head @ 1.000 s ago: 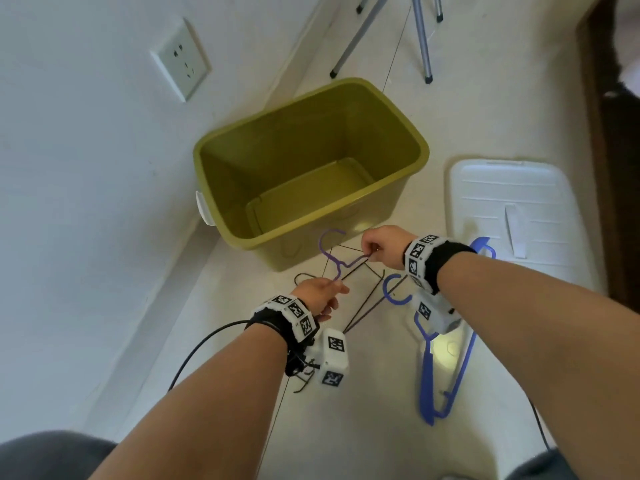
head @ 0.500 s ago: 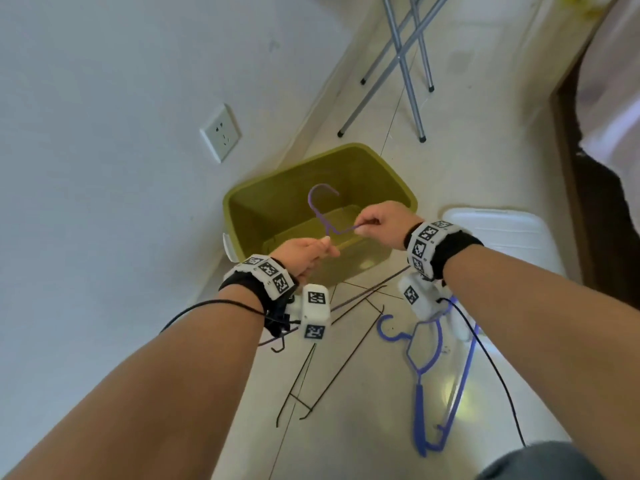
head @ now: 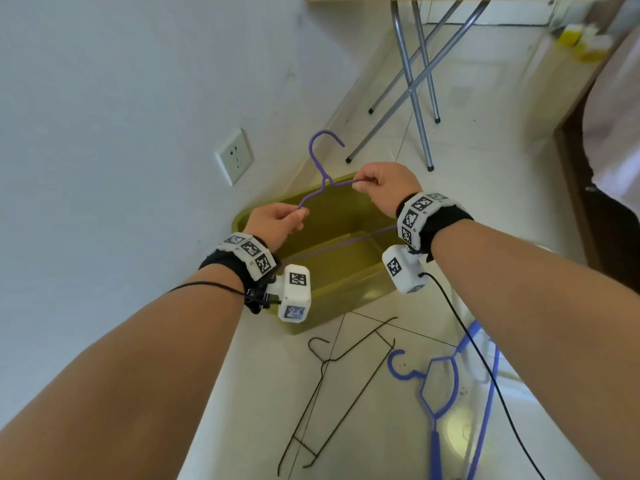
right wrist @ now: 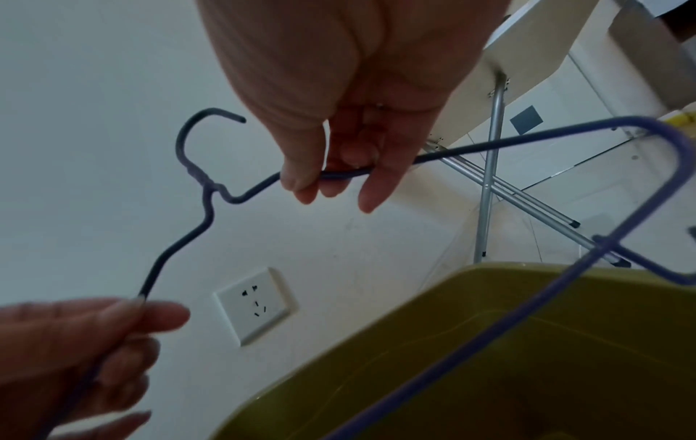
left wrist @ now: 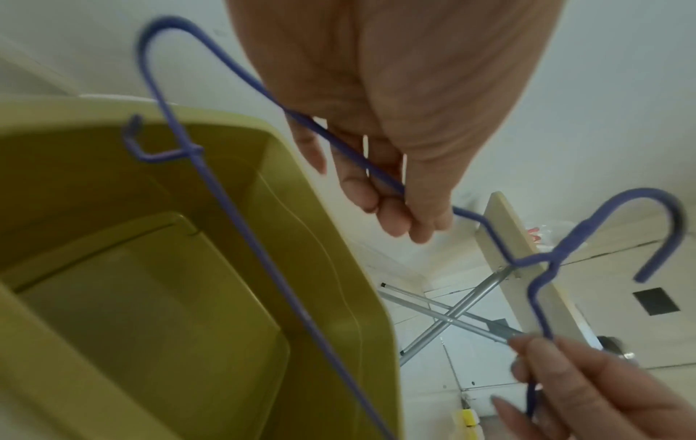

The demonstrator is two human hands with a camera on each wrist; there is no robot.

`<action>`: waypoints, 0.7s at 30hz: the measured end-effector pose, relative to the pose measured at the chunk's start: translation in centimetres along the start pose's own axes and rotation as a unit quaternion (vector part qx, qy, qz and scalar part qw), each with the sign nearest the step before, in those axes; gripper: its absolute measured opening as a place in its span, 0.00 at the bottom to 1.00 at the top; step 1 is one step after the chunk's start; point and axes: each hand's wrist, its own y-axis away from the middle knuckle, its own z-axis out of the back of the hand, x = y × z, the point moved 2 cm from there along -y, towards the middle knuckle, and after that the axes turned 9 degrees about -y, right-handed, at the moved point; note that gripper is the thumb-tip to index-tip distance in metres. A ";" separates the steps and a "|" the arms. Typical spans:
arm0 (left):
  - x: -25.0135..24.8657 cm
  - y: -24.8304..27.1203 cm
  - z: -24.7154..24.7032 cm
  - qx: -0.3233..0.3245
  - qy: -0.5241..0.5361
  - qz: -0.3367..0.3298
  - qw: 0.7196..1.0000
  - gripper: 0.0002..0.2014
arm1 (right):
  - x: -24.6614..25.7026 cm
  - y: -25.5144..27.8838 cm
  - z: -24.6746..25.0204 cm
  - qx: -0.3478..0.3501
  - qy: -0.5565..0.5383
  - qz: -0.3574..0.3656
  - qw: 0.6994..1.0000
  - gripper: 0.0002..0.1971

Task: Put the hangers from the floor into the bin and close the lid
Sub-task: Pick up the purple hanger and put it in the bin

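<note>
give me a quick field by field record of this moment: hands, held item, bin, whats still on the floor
left hand: pinches one shoulder of the purple wire hanger
right hand: pinches the other shoulder
held item: purple wire hanger, hook up, above the bin
bin: olive, open, no hangers visible inside
on floor: black wire hanger, blue plastic hanger
lid: not clearly in view
</note>
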 end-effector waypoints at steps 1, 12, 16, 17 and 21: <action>0.7 -0.2 -0.2 -0.014 -0.005 0.009 1.000 0.13 | -0.2 -0.4 -0.2 -0.005 0.003 -0.003 1.000 0.12; 7.0 -2.7 -2.8 -0.028 -0.094 0.075 0.992 0.12 | -3.4 -2.5 -5.2 -0.010 0.022 -0.068 0.997 0.14; 7.7 -3.6 -0.8 -0.065 -0.135 0.081 0.985 0.14 | -3.0 -3.3 -6.2 -0.019 -0.002 -0.066 0.998 0.13; 8.1 -3.7 -0.2 -0.063 -0.137 0.088 0.985 0.15 | -3.3 -3.4 -6.6 -0.019 -0.003 -0.076 0.997 0.13; 9.1 -3.7 0.4 -0.050 -0.138 0.097 0.984 0.14 | -6.1 -3.0 -7.3 0.001 0.021 -0.185 0.982 0.13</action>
